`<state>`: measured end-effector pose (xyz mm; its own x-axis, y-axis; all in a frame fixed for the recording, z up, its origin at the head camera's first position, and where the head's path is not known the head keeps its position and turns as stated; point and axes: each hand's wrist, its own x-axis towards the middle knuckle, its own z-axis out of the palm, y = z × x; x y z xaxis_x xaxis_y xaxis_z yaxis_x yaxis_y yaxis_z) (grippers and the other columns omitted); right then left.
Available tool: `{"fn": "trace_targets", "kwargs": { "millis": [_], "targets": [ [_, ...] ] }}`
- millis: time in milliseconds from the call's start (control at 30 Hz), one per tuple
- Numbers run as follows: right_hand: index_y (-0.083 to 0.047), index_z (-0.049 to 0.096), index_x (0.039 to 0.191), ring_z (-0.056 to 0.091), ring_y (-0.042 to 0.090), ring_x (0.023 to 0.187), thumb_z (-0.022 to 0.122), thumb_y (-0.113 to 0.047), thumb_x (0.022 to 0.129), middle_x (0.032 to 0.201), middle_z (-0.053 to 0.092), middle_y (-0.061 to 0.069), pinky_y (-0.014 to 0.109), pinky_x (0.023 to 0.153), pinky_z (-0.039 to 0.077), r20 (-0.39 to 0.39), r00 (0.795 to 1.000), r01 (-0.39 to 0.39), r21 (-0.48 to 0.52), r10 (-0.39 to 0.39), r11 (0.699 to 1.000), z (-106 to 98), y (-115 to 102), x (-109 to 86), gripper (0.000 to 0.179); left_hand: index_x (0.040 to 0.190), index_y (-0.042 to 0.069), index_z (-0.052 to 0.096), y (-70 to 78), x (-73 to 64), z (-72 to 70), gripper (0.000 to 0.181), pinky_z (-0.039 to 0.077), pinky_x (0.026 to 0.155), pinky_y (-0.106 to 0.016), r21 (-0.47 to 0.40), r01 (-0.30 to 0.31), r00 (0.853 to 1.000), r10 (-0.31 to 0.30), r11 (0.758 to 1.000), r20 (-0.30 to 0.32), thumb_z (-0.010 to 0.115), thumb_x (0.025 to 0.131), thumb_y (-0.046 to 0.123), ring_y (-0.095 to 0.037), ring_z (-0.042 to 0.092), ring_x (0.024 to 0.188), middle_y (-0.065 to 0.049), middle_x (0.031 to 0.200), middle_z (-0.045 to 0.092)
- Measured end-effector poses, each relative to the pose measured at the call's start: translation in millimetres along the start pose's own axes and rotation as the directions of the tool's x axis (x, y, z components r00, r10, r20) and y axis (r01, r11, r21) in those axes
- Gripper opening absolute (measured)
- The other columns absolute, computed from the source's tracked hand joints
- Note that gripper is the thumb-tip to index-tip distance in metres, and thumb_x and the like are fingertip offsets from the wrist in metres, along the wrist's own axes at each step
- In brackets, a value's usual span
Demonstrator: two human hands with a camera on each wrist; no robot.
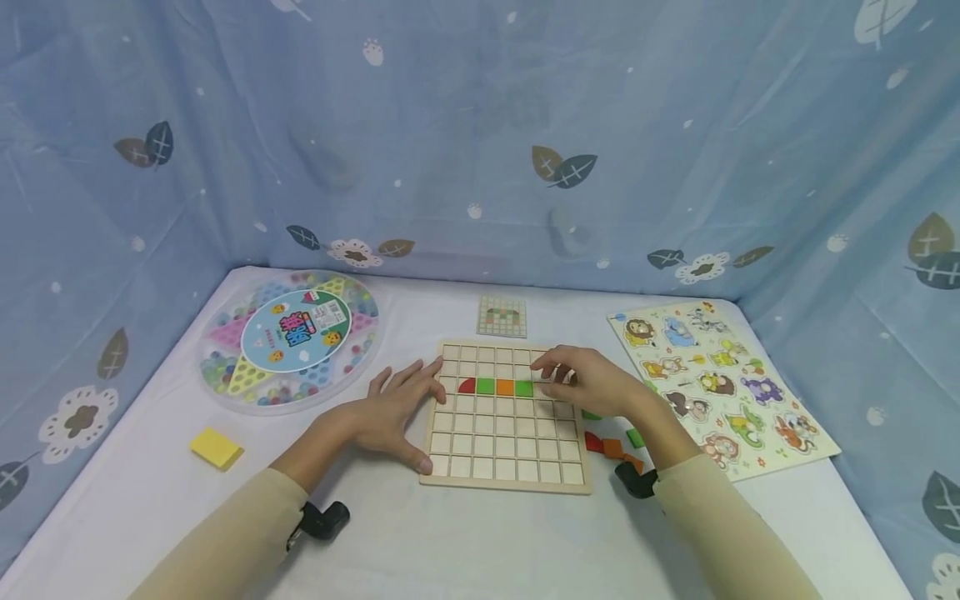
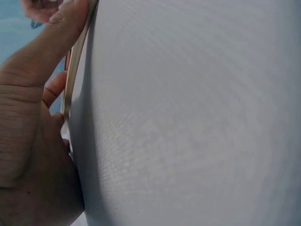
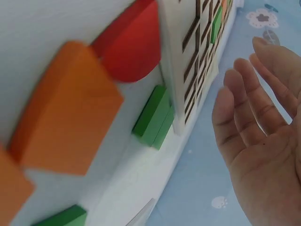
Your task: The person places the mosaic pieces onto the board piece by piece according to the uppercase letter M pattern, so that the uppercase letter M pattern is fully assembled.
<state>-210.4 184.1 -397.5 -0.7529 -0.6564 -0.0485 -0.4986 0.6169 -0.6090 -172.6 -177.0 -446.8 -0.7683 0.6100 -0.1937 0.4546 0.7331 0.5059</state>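
Observation:
A wooden grid board (image 1: 504, 484) lies flat in the middle of the table. One row of it holds a red rounded piece (image 1: 467, 386), a green square (image 1: 486, 387), an orange square (image 1: 505, 388) and another green square (image 1: 523, 389). My left hand (image 1: 390, 419) is spread along the board's left side, its thumb touching the lower left corner. Over the right part of the board hovers my right hand (image 1: 596, 383), fingers loosely bent near the last green square. The right wrist view shows nothing between its fingers. A small patterned card (image 1: 502, 317) lies behind the board.
Loose red (image 3: 134, 47), orange (image 3: 70, 108) and green pieces (image 3: 155, 117) lie right of the board. An animal picture board (image 1: 720, 392) is farther right. At left are a round clear game box (image 1: 296, 333) and a yellow block (image 1: 217, 448). Blue curtains surround the table.

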Motion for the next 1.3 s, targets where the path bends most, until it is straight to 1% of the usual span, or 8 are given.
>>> {"fn": "trace_targets", "kwargs": {
  "millis": [200,333,500,600,767,1000,1167,1300],
  "targets": [
    [-0.009,0.065,0.131,0.061,0.017,0.096,0.066,-0.015,0.101,0.111,0.067,0.0,0.031,0.075,0.054,-0.007,1.0,0.005,-0.015,-0.005,1.0,0.7,5.7,-9.7,0.031,0.131,0.03,0.039,0.4,-1.4,-1.0,0.095,-0.004,0.119,-0.069,0.002,-0.006,1.0,0.006,1.0,-0.01,0.085,0.061,0.074,-0.033,-0.001,0.159,-0.002,0.174,-0.003],
    [-0.009,0.065,0.13,0.06,0.016,0.097,0.066,-0.015,0.101,0.112,0.068,0.001,0.031,0.074,0.053,-0.012,1.0,0.007,-0.034,-0.008,0.999,2.6,9.7,-17.9,0.03,0.13,0.029,0.04,0.4,0.1,-0.4,0.096,-0.001,0.118,-0.071,0.013,-0.008,1.0,0.008,1.0,-0.021,0.085,0.06,0.077,-0.033,0.002,0.159,-0.004,0.174,0.001],
    [-0.01,0.065,0.13,0.059,0.015,0.09,0.068,-0.018,0.1,0.106,0.066,-0.004,0.029,0.072,0.052,-0.014,1.0,-0.013,-0.041,0.013,0.999,5.6,11.5,-30.2,0.031,0.128,0.03,0.04,0.0,3.7,0.0,0.099,0.004,0.118,-0.073,0.053,0.009,1.0,-0.008,0.999,-0.03,0.083,0.056,0.081,-0.032,0.005,0.158,-0.004,0.173,0.004],
    [-0.01,0.066,0.128,0.059,0.014,0.087,0.068,-0.016,0.099,0.104,0.066,-0.005,0.028,0.07,0.052,-0.018,1.0,-0.015,-0.037,0.014,0.999,7.1,13.4,-36.9,0.03,0.127,0.029,0.04,0.5,5.3,0.1,0.1,0.007,0.117,-0.074,0.066,0.02,0.999,-0.018,0.998,-0.029,0.083,0.054,0.082,-0.033,0.006,0.158,-0.004,0.173,0.004],
    [-0.009,0.066,0.128,0.058,0.012,0.085,0.069,-0.013,0.098,0.104,0.068,-0.003,0.026,0.068,0.052,-0.036,0.999,0.004,-0.022,-0.005,1.0,9.1,21.5,-45.6,0.03,0.127,0.029,0.039,1.4,6.3,-0.6,0.1,0.006,0.117,-0.073,0.067,0.03,0.999,-0.029,0.997,-0.016,0.083,0.054,0.082,-0.034,0.005,0.157,-0.004,0.173,0.003],
    [-0.012,0.067,0.126,0.061,0.011,0.091,0.073,-0.016,0.097,0.11,0.07,-0.003,0.026,0.072,0.053,-0.06,0.998,-0.025,-0.005,0.024,1.0,10.3,26.9,-58.9,0.03,0.127,0.029,0.038,0.4,6.5,-0.8,0.1,0.005,0.117,-0.073,0.073,0.017,1.0,-0.016,0.997,-0.007,0.081,0.056,0.083,-0.033,0.002,0.158,-0.004,0.173,0.001],
    [-0.012,0.067,0.127,0.061,0.013,0.092,0.075,-0.016,0.095,0.111,0.069,-0.002,0.026,0.071,0.053,-0.058,0.998,-0.027,-0.002,0.027,1.0,9.2,30.2,-66.0,0.033,0.127,0.029,0.038,-0.4,6.1,-0.3,0.099,0.004,0.117,-0.073,0.066,0.013,1.0,-0.012,0.998,-0.01,0.082,0.056,0.082,-0.033,0.002,0.158,-0.003,0.173,0.001],
    [-0.014,0.066,0.129,0.058,0.016,0.09,0.077,-0.019,0.093,0.106,0.066,-0.002,0.026,0.069,0.052,-0.029,0.998,-0.057,0.013,0.057,0.998,8.9,31.4,-69.6,0.038,0.127,0.029,0.038,-0.6,5.7,-0.4,0.098,0.004,0.117,-0.073,0.059,0.012,1.0,-0.012,0.998,-0.011,0.082,0.057,0.082,-0.033,0.002,0.158,-0.003,0.173,0.001]
  ]
}}
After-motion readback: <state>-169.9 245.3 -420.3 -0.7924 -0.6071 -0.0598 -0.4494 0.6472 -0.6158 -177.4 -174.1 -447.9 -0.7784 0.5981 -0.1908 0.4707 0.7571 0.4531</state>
